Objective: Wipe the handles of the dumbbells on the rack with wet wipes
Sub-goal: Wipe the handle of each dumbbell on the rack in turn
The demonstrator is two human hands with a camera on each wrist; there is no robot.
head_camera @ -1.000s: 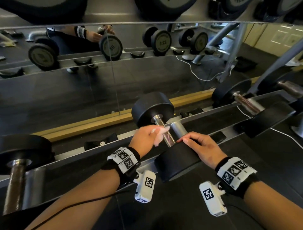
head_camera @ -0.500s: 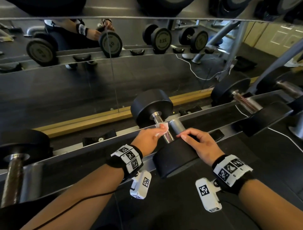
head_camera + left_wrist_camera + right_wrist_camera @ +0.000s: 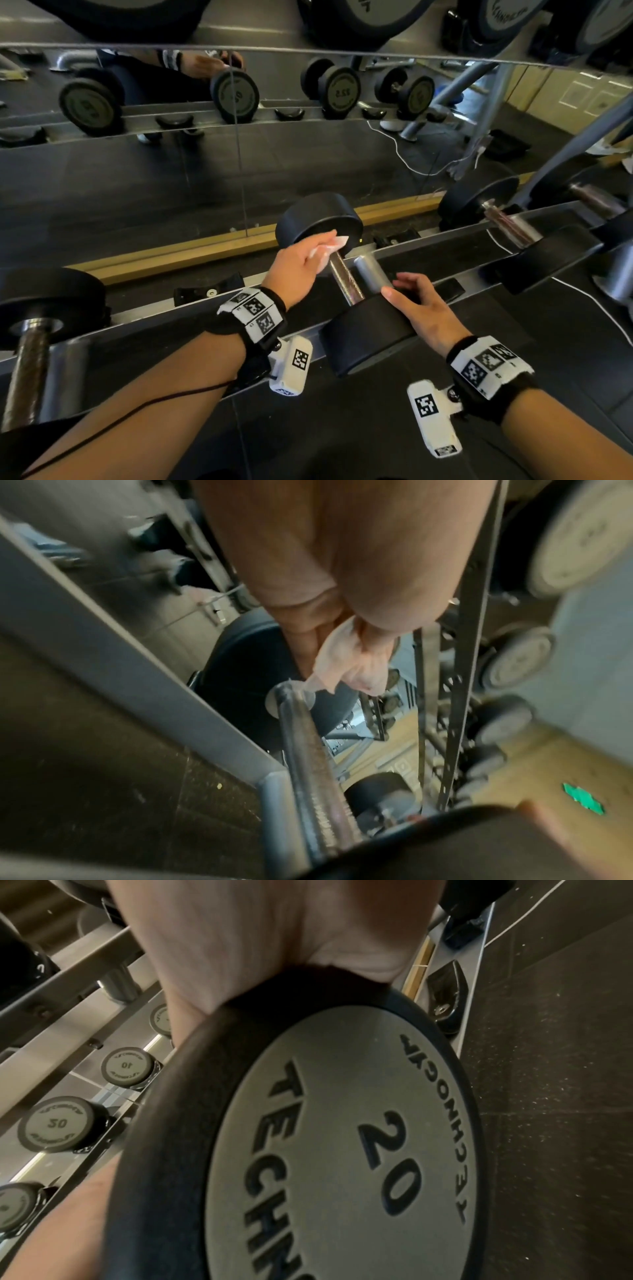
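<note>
Head view: the left hand [image 3: 301, 270] pinches the wet wipe [image 3: 329, 247] at the far end of the dumbbell handle [image 3: 344, 279], at 12 o'clock from the right hand [image 3: 423, 310], whose relaxed fingers steady the near weight [image 3: 366, 335] on the rack [image 3: 144, 329]. A mirror [image 3: 171, 171] stands behind.

Left wrist view: the wipe hangs onto the handle's end.

Right wrist view: the palm rests on the 20 plate [image 3: 342, 1150]; dark floor [image 3: 565, 1096] at 3 o'clock.
</note>
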